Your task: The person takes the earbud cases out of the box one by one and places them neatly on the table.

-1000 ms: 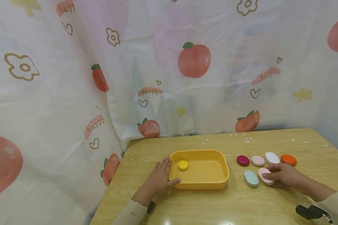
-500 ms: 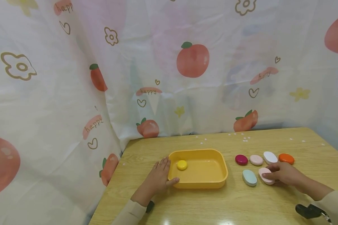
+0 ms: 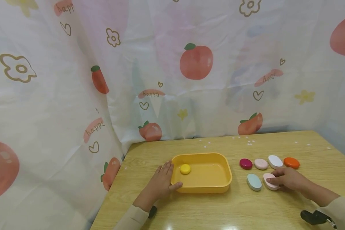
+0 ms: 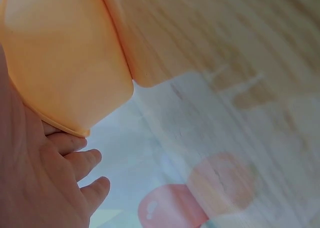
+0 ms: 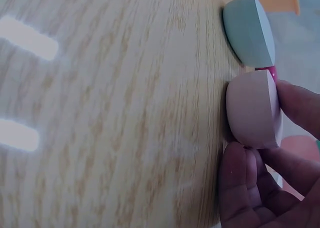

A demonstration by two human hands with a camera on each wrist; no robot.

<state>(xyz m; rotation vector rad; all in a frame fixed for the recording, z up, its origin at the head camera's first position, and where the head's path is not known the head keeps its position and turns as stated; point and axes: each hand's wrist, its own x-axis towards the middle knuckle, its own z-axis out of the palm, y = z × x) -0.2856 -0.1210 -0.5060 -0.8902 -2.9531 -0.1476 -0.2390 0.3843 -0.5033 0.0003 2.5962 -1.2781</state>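
Observation:
My right hand [image 3: 290, 180] holds a pale pink oval soap bar [image 3: 270, 182] at its right side. In the right wrist view, the thumb touches the bar's flat upper face [image 5: 274, 105] while fingertips meet its side, and the bar sits at the tabletop. Just left of it lies a mint-green oval bar [image 3: 254, 182], apart from the hand. My left hand [image 3: 160, 183] rests against the left end of a yellow plastic tray [image 3: 201, 189], fingers straight along the rim and thumb at the front corner. Inside that tray, near the left end, is a round yellow piece [image 3: 185, 169].
Behind the held bar, a row has a dark magenta piece [image 3: 245, 164], a light pink one [image 3: 260, 164], a white one [image 3: 275, 162] and an orange one [image 3: 291, 163]. Small white specks dot the wooden table [image 3: 149, 150]. A fruit-printed curtain [image 3: 166, 70] hangs behind it.
The head view has shifted slightly. The right hand stays on the pale pink soap bar with barely any movement, and the left hand remains at the tray.

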